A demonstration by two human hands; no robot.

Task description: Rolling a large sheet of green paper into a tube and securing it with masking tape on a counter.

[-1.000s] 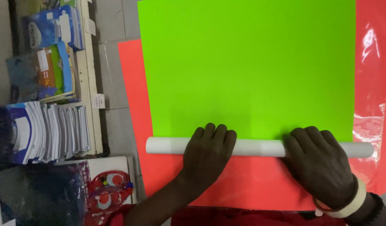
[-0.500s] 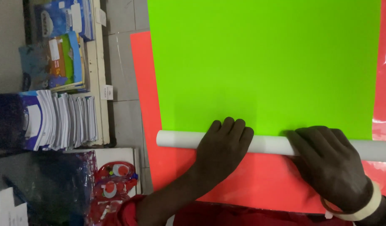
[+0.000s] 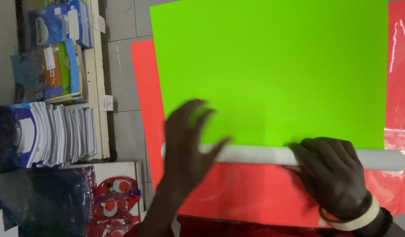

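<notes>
We kept the green sheet [image 3: 272, 70] flat across the frame's centre, over a red sheet [image 3: 237, 197], its near edge wound into a white roll [image 3: 277, 155]. Our right hand [image 3: 336, 177] had its grip clamped on that roll, pinning it; our left hand [image 3: 189, 140] hovered blurred, fingers apart. Stacked booklets [image 3: 57, 131] and blue packages [image 3: 62, 22] sat at left.

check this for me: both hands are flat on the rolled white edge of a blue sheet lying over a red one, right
Not quite: the sheet is bright green, not blue, as the head view shows. Its rolled white edge lies over the red sheet, with the left hand and right hand on it.
</notes>
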